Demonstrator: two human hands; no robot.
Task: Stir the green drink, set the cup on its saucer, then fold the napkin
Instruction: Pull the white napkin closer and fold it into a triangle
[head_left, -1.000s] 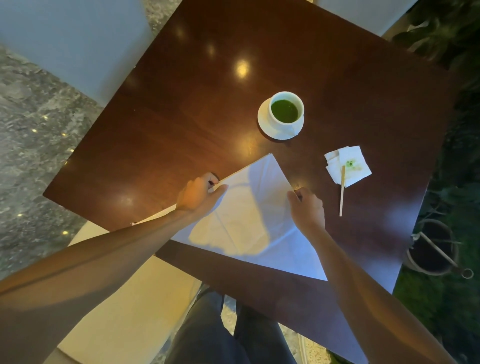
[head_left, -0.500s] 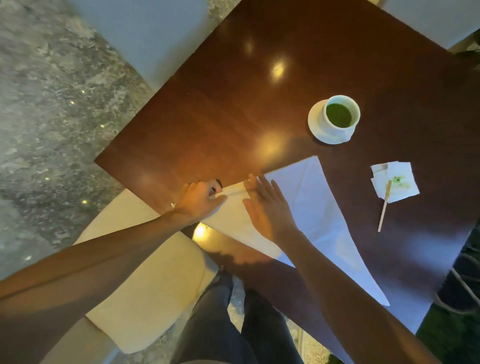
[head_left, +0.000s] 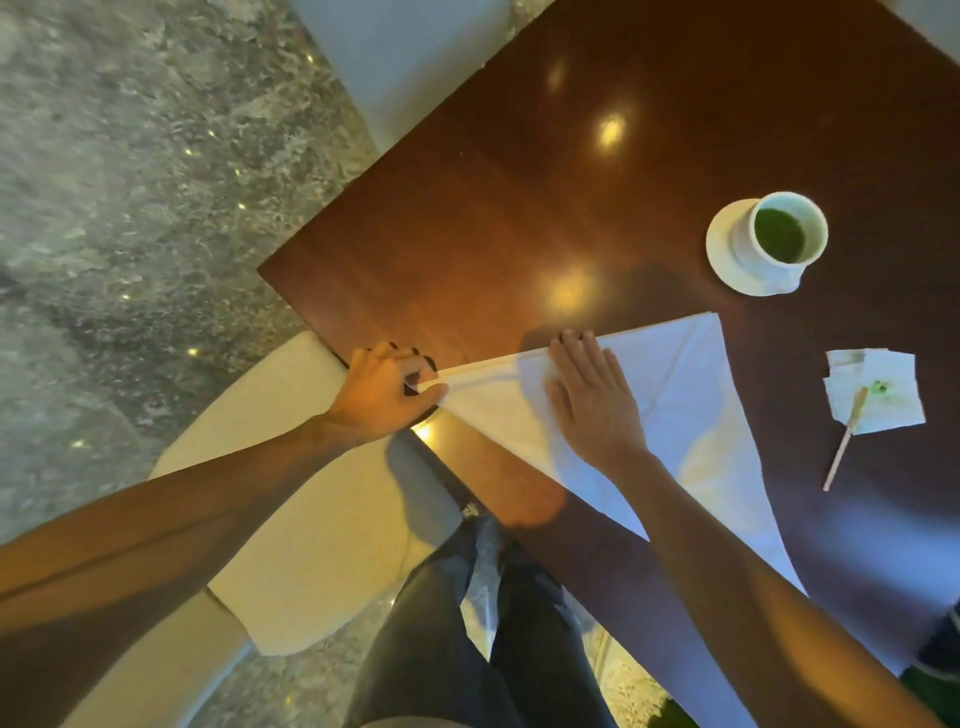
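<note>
We see the left hand (head_left: 382, 397) pinch the pointed tip of the white napkin (head_left: 680, 395), folded into a triangle on the glossy wooden worktop (head_left: 519, 218); the right hand (head_left: 592, 405) presses flat upon it. The cup (head_left: 779, 236) of green drink sits on its round saucer (head_left: 719, 254).

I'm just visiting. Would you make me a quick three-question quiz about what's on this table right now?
1. True or false: the cup stands on its saucer.
2. Which hand pinches the corner of the napkin? A) left hand B) right hand
3. Fill in: the wooden stirrer has one end lying on a small stained ______.

Key: 1 true; 2 A, while the right hand lies flat on the napkin; 3 tissue.
</note>
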